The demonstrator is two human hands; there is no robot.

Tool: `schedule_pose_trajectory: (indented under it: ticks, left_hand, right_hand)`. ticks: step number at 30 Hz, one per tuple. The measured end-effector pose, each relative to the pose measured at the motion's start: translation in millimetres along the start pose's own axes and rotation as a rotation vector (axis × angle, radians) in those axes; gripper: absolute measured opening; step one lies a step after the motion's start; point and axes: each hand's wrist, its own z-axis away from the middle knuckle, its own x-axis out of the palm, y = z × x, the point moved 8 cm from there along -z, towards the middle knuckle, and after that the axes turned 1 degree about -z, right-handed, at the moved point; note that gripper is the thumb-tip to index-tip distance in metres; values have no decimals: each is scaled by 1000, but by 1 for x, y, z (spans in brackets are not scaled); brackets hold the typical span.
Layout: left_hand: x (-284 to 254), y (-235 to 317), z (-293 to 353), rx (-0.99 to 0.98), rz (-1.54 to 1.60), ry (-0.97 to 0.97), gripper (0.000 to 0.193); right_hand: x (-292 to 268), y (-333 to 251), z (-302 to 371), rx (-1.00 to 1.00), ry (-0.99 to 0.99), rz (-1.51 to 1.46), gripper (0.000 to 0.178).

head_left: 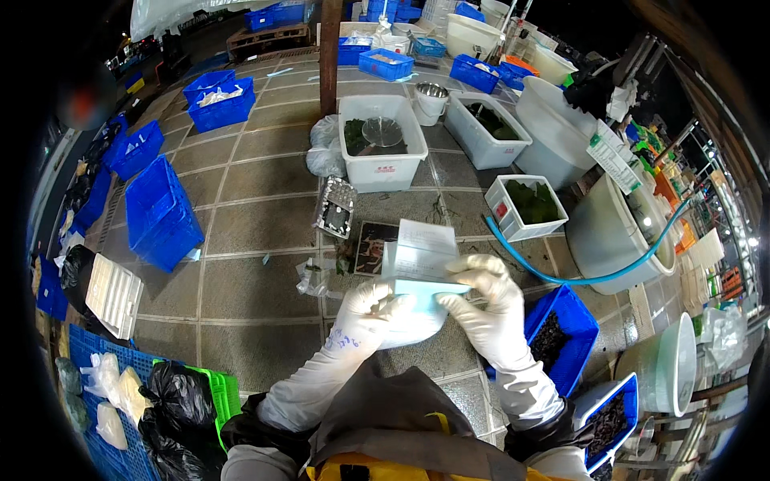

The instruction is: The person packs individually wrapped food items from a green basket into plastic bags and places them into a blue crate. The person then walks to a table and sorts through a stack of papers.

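In front of my body I hold a small notepad [425,255], its pale sheet covered in faint writing and a light blue edge toward me. My left hand [367,314], in a white glove with blue pen marks at the wrist, pinches its left side. On the opposite side my right hand [491,305], gloved in white too, grips the edge between thumb and fingers. Beneath the pad shows part of a white rounded container [409,330]; the pad and my hands hide most of it.
A white tub [383,170] with dark green contents stands ahead, beside a metal-topped bucket [431,104]. A light blue hose [553,278] curves across the right. Blue crates [164,220] stand at left; a blue bin [579,321] with dark pieces is near my right arm.
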Motion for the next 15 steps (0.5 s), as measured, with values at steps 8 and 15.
schedule_pose_trajectory:
  ticks: [8,15]
  left_hand:
    - [4,19,-12,-55,-21,60,22]
    - [-9,20,-7,-28,-49,110,28]
  right_hand:
    - [-64,-138,25,-235,-28,-799,13]
    - [-69,-198,13,-761,-121,-511,9]
